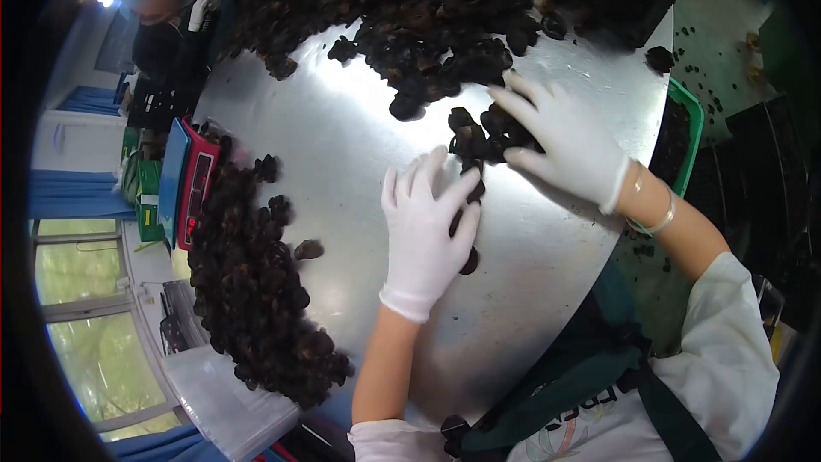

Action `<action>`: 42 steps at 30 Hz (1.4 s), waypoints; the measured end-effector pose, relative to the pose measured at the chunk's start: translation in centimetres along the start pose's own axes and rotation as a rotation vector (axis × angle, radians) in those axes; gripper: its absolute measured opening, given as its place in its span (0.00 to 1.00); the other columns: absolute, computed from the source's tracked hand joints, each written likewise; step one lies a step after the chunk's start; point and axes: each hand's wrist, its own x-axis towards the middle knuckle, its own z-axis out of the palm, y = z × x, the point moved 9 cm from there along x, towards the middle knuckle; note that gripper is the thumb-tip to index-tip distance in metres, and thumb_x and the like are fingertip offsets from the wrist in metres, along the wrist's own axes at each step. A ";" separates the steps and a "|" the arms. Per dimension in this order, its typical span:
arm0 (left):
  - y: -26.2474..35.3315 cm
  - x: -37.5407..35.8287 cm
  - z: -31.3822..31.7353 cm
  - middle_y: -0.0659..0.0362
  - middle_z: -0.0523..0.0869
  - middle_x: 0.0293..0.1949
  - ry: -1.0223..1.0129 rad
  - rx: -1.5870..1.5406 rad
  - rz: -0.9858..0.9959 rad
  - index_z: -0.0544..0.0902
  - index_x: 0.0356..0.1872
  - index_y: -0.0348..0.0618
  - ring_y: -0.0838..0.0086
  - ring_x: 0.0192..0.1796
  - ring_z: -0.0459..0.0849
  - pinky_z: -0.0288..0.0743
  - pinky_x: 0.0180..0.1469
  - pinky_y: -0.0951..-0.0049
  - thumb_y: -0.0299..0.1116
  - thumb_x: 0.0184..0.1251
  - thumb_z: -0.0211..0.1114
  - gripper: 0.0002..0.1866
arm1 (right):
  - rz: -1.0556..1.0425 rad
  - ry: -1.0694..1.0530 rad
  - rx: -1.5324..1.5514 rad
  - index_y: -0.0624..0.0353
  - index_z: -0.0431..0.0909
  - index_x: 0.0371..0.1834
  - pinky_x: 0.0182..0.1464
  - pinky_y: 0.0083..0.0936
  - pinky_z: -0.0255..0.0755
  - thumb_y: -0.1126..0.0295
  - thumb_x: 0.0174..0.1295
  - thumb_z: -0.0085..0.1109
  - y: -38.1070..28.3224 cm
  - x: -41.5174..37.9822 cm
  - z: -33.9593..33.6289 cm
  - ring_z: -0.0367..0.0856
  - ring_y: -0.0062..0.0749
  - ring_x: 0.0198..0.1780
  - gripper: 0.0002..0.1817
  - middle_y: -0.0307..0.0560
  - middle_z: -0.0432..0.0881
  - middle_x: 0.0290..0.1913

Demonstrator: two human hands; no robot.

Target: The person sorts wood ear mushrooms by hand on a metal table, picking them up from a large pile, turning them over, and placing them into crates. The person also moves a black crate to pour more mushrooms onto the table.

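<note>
Dark brown, wrinkled pieces that look like dried mushrooms lie on a shiny metal table [342, 162]. My left hand [423, 231], in a white glove, is spread palm down, with a few dark pieces showing beside and beneath its thumb and index finger. To its right, my right hand [564, 137], also white-gloved, has its fingers stretched out and thumb apart. A small cluster of the pieces [472, 139] lies between the two hands, touching or close to the right fingertips. Whether either palm covers more pieces is hidden.
A large heap of pieces [385, 8] covers the far side; another heap [248, 291] lies left, by a red and blue scale [198, 180]. Clear plastic bags [227, 398] sit lower left. A green crate [691, 128] stands beyond the right edge. Another person [167, 43] is upper left.
</note>
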 end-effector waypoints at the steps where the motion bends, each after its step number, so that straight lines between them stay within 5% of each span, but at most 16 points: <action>1: 0.0 -1.0 -0.4 0.50 0.74 0.67 -0.009 -0.020 -0.013 0.86 0.55 0.51 0.54 0.69 0.70 0.51 0.76 0.48 0.29 0.55 0.70 0.22 | -0.012 -0.087 0.014 0.59 0.73 0.65 0.63 0.43 0.71 0.68 0.54 0.65 -0.4 -1.0 0.1 0.72 0.54 0.63 0.31 0.57 0.73 0.66; 2: -0.2 -2.1 -1.0 0.50 0.74 0.67 -0.016 -0.040 -0.026 0.86 0.55 0.51 0.54 0.70 0.69 0.49 0.76 0.47 0.30 0.54 0.70 0.23 | -0.103 -0.136 0.134 0.57 0.73 0.66 0.61 0.42 0.72 0.71 0.52 0.66 -0.8 -1.9 0.1 0.71 0.54 0.64 0.33 0.57 0.71 0.68; 6: -1.3 -5.0 -1.5 0.51 0.73 0.69 -0.002 -0.121 -0.127 0.87 0.54 0.54 0.53 0.72 0.67 0.45 0.77 0.46 0.29 0.51 0.70 0.24 | 0.168 0.196 -0.042 0.54 0.72 0.69 0.65 0.44 0.68 0.70 0.49 0.68 1.4 -4.9 -2.6 0.70 0.61 0.64 0.37 0.59 0.67 0.72; 10: -0.5 -6.1 -1.1 0.50 0.72 0.71 -0.024 -0.093 -0.135 0.88 0.51 0.55 0.52 0.74 0.65 0.42 0.78 0.46 0.27 0.50 0.68 0.23 | -0.033 -0.171 0.020 0.56 0.70 0.69 0.67 0.49 0.66 0.64 0.52 0.70 -5.1 -6.8 1.7 0.69 0.63 0.65 0.38 0.60 0.68 0.70; 15: -1.8 -9.4 -3.4 0.48 0.72 0.71 0.155 -0.173 -0.212 0.88 0.49 0.48 0.50 0.75 0.65 0.42 0.79 0.45 0.23 0.49 0.63 0.22 | -0.099 -0.018 0.108 0.53 0.76 0.61 0.72 0.51 0.59 0.59 0.55 0.70 -6.8 -3.2 -0.3 0.65 0.60 0.69 0.30 0.57 0.71 0.68; 18: -2.2 -10.3 -3.7 0.49 0.72 0.70 0.241 -0.218 -0.288 0.86 0.53 0.46 0.52 0.74 0.67 0.47 0.79 0.46 0.23 0.53 0.63 0.23 | -0.221 0.015 -0.143 0.50 0.76 0.65 0.75 0.65 0.46 0.47 0.60 0.63 -7.4 0.6 2.7 0.54 0.62 0.77 0.31 0.56 0.66 0.74; 23: -2.7 -12.9 -5.0 0.48 0.74 0.70 0.322 -0.241 -0.329 0.85 0.55 0.45 0.51 0.73 0.69 0.49 0.78 0.46 0.24 0.56 0.63 0.22 | -0.137 -0.023 -0.205 0.57 0.79 0.46 0.59 0.46 0.71 0.60 0.66 0.55 -0.2 2.2 4.7 0.78 0.48 0.54 0.13 0.52 0.79 0.48; 27: -4.2 -16.1 -6.0 0.46 0.73 0.70 0.349 -0.255 -0.443 0.84 0.55 0.42 0.50 0.73 0.68 0.51 0.78 0.48 0.23 0.58 0.63 0.21 | -0.028 0.144 -0.300 0.58 0.77 0.37 0.53 0.41 0.73 0.67 0.64 0.58 6.3 -2.9 -2.7 0.79 0.47 0.47 0.07 0.51 0.80 0.42; 31: -5.0 -17.3 -5.9 0.46 0.76 0.67 0.388 -0.309 -0.508 0.84 0.53 0.40 0.50 0.71 0.70 0.55 0.76 0.49 0.22 0.57 0.62 0.20 | 0.217 0.431 -0.269 0.59 0.80 0.48 0.67 0.39 0.68 0.66 0.69 0.59 20.3 -11.4 -9.6 0.76 0.52 0.63 0.10 0.56 0.80 0.61; 33: -2.5 -15.4 -5.3 0.47 0.77 0.64 0.278 -0.171 -0.326 0.84 0.51 0.39 0.51 0.68 0.72 0.57 0.74 0.47 0.22 0.55 0.62 0.19 | 0.371 0.321 -0.531 0.55 0.76 0.64 0.72 0.41 0.63 0.64 0.72 0.57 31.9 -18.3 -6.6 0.68 0.54 0.72 0.20 0.59 0.69 0.72; 35: 1.1 -11.9 -4.2 0.47 0.80 0.59 0.144 -0.171 -0.087 0.85 0.49 0.37 0.53 0.65 0.76 0.58 0.74 0.51 0.21 0.50 0.62 0.20 | 0.618 0.273 -0.745 0.55 0.75 0.67 0.72 0.41 0.63 0.64 0.72 0.57 34.9 -21.7 -6.2 0.67 0.53 0.72 0.22 0.58 0.69 0.73; 36: 3.2 -10.5 -2.6 0.49 0.79 0.59 -0.006 -0.163 -0.023 0.85 0.49 0.41 0.54 0.64 0.77 0.59 0.73 0.48 0.25 0.51 0.65 0.20 | 0.550 0.372 -0.616 0.55 0.75 0.67 0.72 0.41 0.63 0.65 0.72 0.57 33.8 -20.6 -6.9 0.67 0.52 0.72 0.21 0.57 0.69 0.73; 38: 7.6 -8.9 -0.5 0.51 0.76 0.63 0.006 0.023 0.165 0.82 0.57 0.53 0.56 0.69 0.74 0.53 0.74 0.38 0.39 0.58 0.69 0.23 | 0.435 0.549 -0.357 0.54 0.76 0.67 0.72 0.41 0.63 0.66 0.72 0.56 28.1 -17.9 -9.4 0.68 0.51 0.72 0.21 0.56 0.69 0.73; 42: 6.6 -4.5 2.2 0.47 0.75 0.64 -0.038 0.121 0.045 0.80 0.61 0.50 0.53 0.67 0.72 0.51 0.73 0.34 0.41 0.61 0.67 0.25 | -0.017 0.615 -0.160 0.59 0.80 0.61 0.71 0.35 0.64 0.79 0.64 0.54 10.9 -6.5 -11.4 0.71 0.44 0.70 0.20 0.52 0.74 0.69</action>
